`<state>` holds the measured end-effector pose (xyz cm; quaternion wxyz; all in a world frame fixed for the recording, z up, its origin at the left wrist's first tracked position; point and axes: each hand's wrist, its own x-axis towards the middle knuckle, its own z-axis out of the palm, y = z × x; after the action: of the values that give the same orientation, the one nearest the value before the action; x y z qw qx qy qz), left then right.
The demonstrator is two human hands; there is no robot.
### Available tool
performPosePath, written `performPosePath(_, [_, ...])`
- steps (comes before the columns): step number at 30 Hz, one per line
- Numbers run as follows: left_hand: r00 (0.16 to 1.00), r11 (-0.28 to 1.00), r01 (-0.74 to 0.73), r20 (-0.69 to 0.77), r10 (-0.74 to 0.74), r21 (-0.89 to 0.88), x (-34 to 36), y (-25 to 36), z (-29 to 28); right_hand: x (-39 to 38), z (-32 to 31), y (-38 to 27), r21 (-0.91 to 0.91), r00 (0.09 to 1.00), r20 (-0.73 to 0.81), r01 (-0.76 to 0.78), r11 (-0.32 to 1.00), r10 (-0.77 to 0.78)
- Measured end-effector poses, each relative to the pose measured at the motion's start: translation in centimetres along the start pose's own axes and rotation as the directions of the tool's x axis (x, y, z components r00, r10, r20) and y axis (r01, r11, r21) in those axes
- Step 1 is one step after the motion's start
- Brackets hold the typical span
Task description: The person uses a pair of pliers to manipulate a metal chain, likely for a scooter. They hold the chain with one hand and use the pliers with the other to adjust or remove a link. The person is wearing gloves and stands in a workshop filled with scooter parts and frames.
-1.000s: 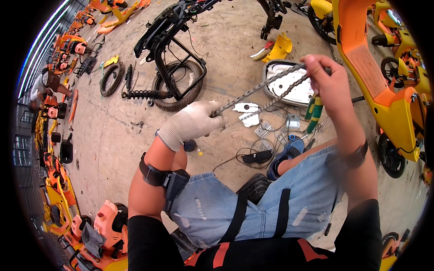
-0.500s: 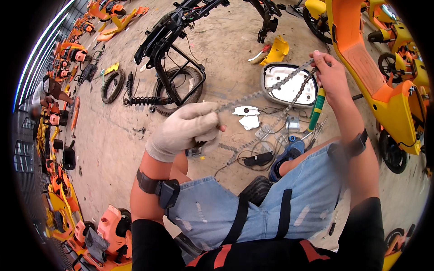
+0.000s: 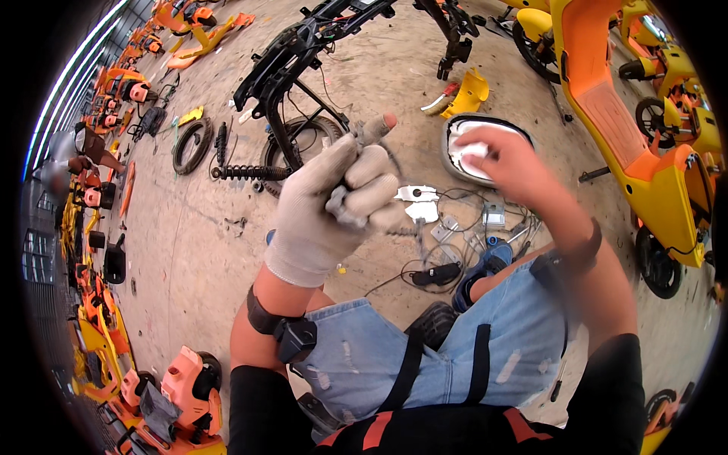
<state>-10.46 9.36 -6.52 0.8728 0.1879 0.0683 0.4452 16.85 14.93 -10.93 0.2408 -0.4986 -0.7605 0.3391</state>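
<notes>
My left hand, in a pale work glove with a bare fingertip showing, is closed on a chain. Grey links stick out between its fingers and hang behind them, blurred. My right hand, bare and smeared by motion, is over a white shell with a dark rim. Its fingers look curled, but whether they hold anything does not show. White broken plates, small metal brackets and thin cables lie on the floor below the hands.
A black scooter frame stands ahead, with a tyre and a shock absorber at left. A yellow part lies beyond the shell. An orange-yellow scooter body stands at right. Another person is far left.
The chain was stretched between both hands; my right hand has come away from its end and moved left and down. My left hand has risen, with the chain bunched in it.
</notes>
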Motion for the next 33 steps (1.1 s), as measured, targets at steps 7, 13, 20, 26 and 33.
performPosePath(7, [0.957,0.937,-0.203,-0.261,0.128,-0.286,1.5,0.3,-1.8,-0.8,5.1,-4.4,0.199,0.849,0.438,0.231,0.953,-0.297])
performPosePath(13, [0.763,0.852,-0.521,-0.474,0.440,-0.049,1.7,1.9,-2.5,0.4,6.1,-4.1,0.418,0.848,0.482,0.000,0.909,-0.221])
performPosePath(20, [0.717,0.813,-0.557,-0.396,0.573,0.168,-0.6,2.9,-3.1,1.5,4.5,-5.7,0.560,0.907,0.407,-0.154,0.814,-0.108])
performPosePath(26, [0.863,0.894,-0.429,-0.233,0.447,0.127,-0.8,2.7,-3.1,2.3,5.0,-6.3,0.739,0.927,0.346,-0.173,0.651,-0.146])
performPosePath(33, [0.848,0.861,-0.449,-0.190,0.495,0.238,-0.7,3.0,-2.7,5.0,6.6,-5.7,0.861,0.961,0.259,-0.183,0.475,-0.099])
